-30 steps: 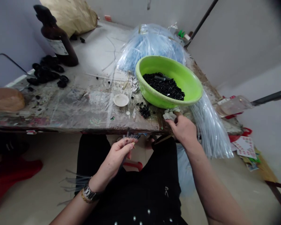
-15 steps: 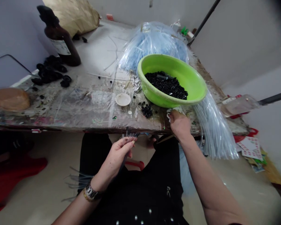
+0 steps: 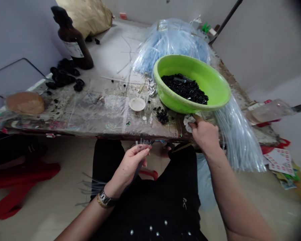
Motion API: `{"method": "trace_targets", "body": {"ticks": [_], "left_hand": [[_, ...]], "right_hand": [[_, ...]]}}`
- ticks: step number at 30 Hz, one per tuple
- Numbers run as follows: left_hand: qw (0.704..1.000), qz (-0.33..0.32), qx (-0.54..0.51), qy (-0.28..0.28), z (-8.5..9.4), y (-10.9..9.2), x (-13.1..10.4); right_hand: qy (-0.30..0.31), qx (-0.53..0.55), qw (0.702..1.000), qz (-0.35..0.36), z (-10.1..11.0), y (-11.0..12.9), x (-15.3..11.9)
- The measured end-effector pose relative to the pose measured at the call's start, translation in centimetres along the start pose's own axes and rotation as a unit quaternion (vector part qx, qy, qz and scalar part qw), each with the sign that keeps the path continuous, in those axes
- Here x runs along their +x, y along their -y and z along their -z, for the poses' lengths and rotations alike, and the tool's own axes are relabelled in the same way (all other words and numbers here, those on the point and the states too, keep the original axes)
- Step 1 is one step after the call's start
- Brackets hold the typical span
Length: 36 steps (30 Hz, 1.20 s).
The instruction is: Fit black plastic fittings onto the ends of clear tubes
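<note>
My left hand (image 3: 134, 160) is closed around a bundle of thin clear plastic tubes (image 3: 141, 144), below the front edge of the table. Short tube ends stick up past my fingertips, some looking dark at the tip; the long ends (image 3: 94, 185) trail out behind my wrist. At the table edge, under the green bowl's rim, my right hand (image 3: 205, 134) reaches to a crumpled white tissue (image 3: 189, 123). Its index finger and thumb are apart at the tissue's edge, the other fingers curled and partly hidden. The green bowl (image 3: 215, 80) holds many small black pieces (image 3: 184, 90).
Small black bits (image 3: 162, 116) and a shallow white dish (image 3: 137, 104) lie before the bowl. Clear tubing (image 3: 170, 40) is heaped behind it, and more tubing (image 3: 243, 137) hangs over the right edge. A brown bottle (image 3: 75, 47) stands back left; a clear bottle (image 3: 273, 110) lies right.
My right hand has slid slightly right, leaving more of the white tissue showing. The whole view has shifted a little; my left hand keeps its hold on the tubes.
</note>
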<state>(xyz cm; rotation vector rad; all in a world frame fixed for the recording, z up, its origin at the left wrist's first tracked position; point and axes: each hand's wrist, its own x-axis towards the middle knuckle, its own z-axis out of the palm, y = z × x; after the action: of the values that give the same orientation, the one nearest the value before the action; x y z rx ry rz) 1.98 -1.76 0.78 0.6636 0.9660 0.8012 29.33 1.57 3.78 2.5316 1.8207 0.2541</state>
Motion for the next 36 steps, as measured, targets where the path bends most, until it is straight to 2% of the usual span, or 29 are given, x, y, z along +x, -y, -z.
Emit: {"method": "trace_targets", "body": {"ticks": [5,9,11,15,19,27,36], "left_hand": [[1.000,0.008,-0.015,0.004,-0.1,-0.1,-0.1],[1.000,0.019,-0.022,0.009,0.0,0.0,-0.2],[1.000,0.020,-0.019,0.013,0.0,0.0,-0.2],[1.000,0.017,-0.008,0.025,0.0,-0.1,-0.2],[0.999,0.013,0.000,0.038,-0.1,-0.1,-0.3],[0.999,0.001,-0.003,0.044,0.2,-0.1,-0.5],[0.999,-0.015,-0.035,0.035,0.4,-0.2,-0.5]], "right_hand": [[-0.114,0.142,0.983,0.014,1.0,-0.5,-0.7],[-0.171,0.324,0.930,0.040,1.4,0.7,-2.0],[-0.147,0.407,0.899,0.071,1.7,2.1,-3.1],[-0.018,0.499,0.851,0.159,2.4,5.5,-5.6],[0.035,0.527,0.828,0.191,2.5,7.8,-7.0],[0.063,0.542,0.816,0.192,1.9,8.7,-7.3],[0.097,0.539,0.829,0.114,1.3,9.3,-7.5]]}}
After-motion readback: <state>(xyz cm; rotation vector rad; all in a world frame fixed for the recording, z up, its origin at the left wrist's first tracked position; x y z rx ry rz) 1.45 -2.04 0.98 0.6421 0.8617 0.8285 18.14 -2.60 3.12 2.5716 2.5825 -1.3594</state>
